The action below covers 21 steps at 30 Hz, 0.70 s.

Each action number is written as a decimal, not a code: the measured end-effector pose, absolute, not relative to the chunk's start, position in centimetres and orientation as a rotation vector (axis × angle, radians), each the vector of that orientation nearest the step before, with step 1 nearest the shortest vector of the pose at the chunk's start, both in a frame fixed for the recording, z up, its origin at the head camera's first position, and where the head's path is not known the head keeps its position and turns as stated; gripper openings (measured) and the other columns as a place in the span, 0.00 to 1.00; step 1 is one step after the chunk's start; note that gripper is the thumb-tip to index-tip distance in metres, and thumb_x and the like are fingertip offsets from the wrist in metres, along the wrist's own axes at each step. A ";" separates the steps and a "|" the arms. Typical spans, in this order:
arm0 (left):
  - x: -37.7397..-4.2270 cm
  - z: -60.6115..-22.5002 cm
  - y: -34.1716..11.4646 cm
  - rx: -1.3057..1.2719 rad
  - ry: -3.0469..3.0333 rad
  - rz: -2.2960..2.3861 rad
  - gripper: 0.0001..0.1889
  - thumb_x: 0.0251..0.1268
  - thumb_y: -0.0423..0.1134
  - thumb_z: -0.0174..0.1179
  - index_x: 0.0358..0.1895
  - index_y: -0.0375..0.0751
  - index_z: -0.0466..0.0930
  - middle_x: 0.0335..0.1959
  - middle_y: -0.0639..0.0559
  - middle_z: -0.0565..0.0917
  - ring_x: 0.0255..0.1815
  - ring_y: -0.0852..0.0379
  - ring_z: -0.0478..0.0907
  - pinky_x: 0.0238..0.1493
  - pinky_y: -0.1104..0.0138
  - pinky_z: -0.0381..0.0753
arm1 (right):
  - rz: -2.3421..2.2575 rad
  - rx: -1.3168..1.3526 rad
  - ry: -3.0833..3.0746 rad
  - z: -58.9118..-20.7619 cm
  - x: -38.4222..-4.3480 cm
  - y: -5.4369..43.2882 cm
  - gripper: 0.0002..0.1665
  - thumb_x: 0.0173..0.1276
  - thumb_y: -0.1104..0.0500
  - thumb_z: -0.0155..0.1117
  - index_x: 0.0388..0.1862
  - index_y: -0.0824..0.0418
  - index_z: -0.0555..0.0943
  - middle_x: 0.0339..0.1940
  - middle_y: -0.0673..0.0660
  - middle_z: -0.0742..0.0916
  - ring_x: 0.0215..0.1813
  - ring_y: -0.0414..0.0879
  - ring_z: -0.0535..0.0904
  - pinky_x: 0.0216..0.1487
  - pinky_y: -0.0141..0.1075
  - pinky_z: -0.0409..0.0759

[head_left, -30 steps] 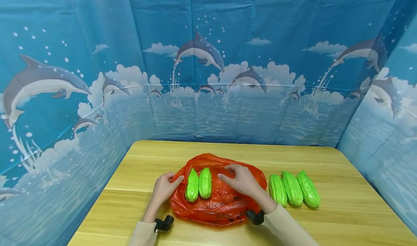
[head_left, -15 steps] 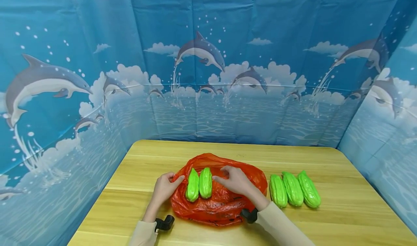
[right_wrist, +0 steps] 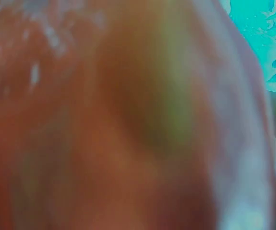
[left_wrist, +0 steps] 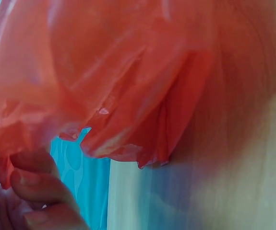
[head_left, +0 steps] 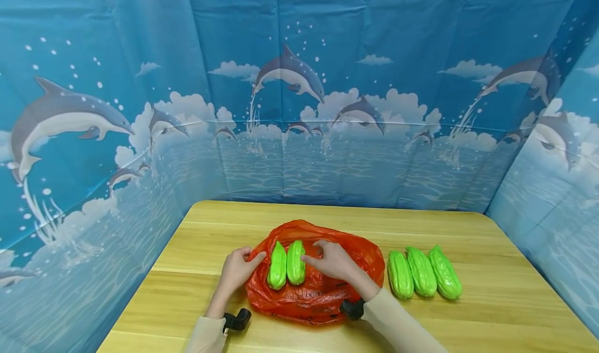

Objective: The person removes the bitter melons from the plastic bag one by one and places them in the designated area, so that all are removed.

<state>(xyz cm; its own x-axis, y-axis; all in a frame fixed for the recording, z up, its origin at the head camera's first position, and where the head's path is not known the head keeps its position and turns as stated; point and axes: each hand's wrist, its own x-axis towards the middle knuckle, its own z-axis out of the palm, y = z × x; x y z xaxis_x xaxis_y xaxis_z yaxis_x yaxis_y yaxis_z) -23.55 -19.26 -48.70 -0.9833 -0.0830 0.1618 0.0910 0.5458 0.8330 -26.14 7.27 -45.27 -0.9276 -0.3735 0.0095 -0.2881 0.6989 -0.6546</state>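
A red plastic bag (head_left: 323, 298) lies spread on the table with its mouth gaping. Two shiny green bitter melons, the left one (head_left: 277, 267) and the right one (head_left: 296, 262), lie side by side within its mouth. My left hand (head_left: 237, 270) pinches the bag's left edge; in the left wrist view, its curled fingers (left_wrist: 46, 187) have gathered red plastic (left_wrist: 128, 86). My right hand (head_left: 334, 261) hovers over the bag with thumb and fingers apart, the thumb tip at the right melon's side. Whether it touches is unclear. Close red and green blurs fill the right wrist view.
Three more green bitter melons (head_left: 423, 272) lie in a row on the wooden table (head_left: 496, 290), right of the bag. A blue dolphin-printed curtain (head_left: 299, 160) stands behind the table and along both sides. Each wrist wears a black camera (head_left: 237, 319).
My right hand has moved left across the bag to the right-hand melon's side. My left hand stays at the bag's edge, and the melons lie as before.
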 end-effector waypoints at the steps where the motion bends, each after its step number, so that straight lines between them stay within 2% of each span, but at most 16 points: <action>1: -23.6 -48.7 -19.3 -0.008 -2.599 -1.415 0.18 0.61 0.47 0.64 0.20 0.42 0.72 0.11 0.55 0.68 0.13 0.59 0.68 0.19 0.70 0.65 | -1.036 -0.546 2.777 -45.3 -26.1 7.2 0.43 0.61 0.34 0.61 0.60 0.68 0.73 0.46 0.59 0.82 0.42 0.49 0.79 0.41 0.45 0.77; 10: -23.5 -48.6 -19.2 -0.014 -2.590 -1.418 0.17 0.61 0.47 0.64 0.21 0.42 0.73 0.12 0.55 0.70 0.13 0.59 0.69 0.18 0.70 0.66 | -1.023 -0.536 2.751 -45.3 -26.0 6.6 0.45 0.62 0.34 0.60 0.61 0.69 0.70 0.48 0.62 0.81 0.42 0.50 0.78 0.41 0.47 0.77; 14: -23.6 -48.6 -19.2 -0.011 -2.589 -1.432 0.16 0.61 0.47 0.64 0.22 0.42 0.74 0.12 0.55 0.71 0.13 0.59 0.69 0.18 0.70 0.66 | -1.019 -0.530 2.755 -45.5 -26.0 6.3 0.46 0.61 0.34 0.61 0.62 0.70 0.70 0.46 0.62 0.81 0.39 0.48 0.79 0.40 0.46 0.77; 21: -23.6 -48.7 -19.2 0.000 -2.597 -1.440 0.18 0.61 0.47 0.64 0.20 0.42 0.71 0.12 0.55 0.69 0.13 0.59 0.68 0.18 0.70 0.66 | -1.026 -0.533 2.733 -45.8 -26.0 5.9 0.50 0.60 0.33 0.61 0.64 0.72 0.67 0.28 0.53 0.79 0.23 0.43 0.73 0.29 0.40 0.73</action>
